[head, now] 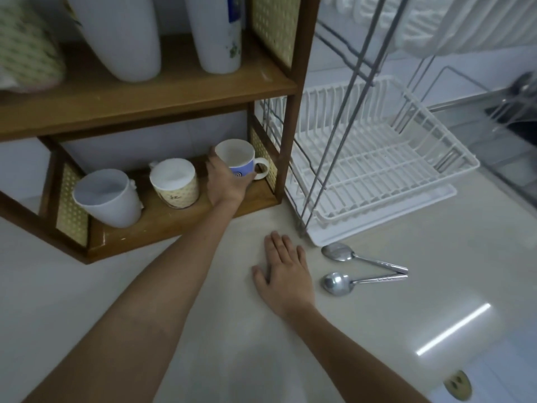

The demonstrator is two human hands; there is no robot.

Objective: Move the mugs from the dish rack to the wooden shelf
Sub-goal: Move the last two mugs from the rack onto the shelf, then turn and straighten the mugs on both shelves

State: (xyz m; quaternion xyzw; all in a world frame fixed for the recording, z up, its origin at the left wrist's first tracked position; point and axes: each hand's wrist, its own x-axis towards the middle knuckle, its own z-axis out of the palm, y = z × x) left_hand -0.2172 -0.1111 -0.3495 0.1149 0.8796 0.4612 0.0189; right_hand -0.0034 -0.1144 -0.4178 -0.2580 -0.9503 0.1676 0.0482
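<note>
My left hand (225, 181) grips a blue and white mug (236, 159) at the right end of the wooden shelf's (162, 222) bottom board, its handle pointing right. Two other mugs stand on that board: a beige patterned mug (174, 184) in the middle and a plain white mug (106, 199) at the left. The white wire dish rack (377, 167) to the right of the shelf has no mugs in its lower basket. My right hand (283, 271) lies flat and open on the counter, in front of the rack's near corner.
Two metal spoons (363, 271) lie on the counter just right of my right hand. Tall white containers (122, 36) stand on the shelf's upper board. White plates (436, 21) sit in the rack's upper tier. A sink (517, 117) is at far right.
</note>
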